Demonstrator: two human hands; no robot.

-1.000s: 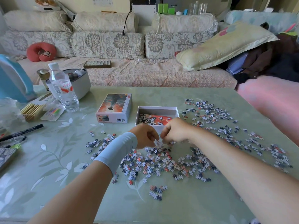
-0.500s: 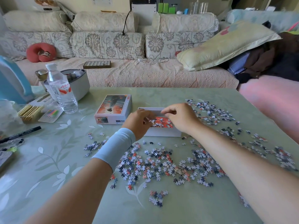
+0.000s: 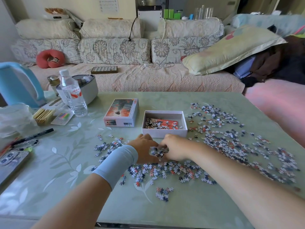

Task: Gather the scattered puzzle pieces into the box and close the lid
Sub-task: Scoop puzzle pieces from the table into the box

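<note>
Soft, even daylight fills the scene, bright without harshness. The glossy surface (image 3: 49,171) carries a pale sheen left of the open box (image 3: 164,133), and shadows near the box are faint. The pieces (image 3: 272,164) far right of the box smear with blur. Beyond the box, the sofa (image 3: 115,50) bows from wide-angle distortion.

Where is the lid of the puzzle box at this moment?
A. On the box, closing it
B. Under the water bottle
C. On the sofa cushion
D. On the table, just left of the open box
D: the lid lies picture side up on the table, just left of the open box, which has nothing covering it.
</note>
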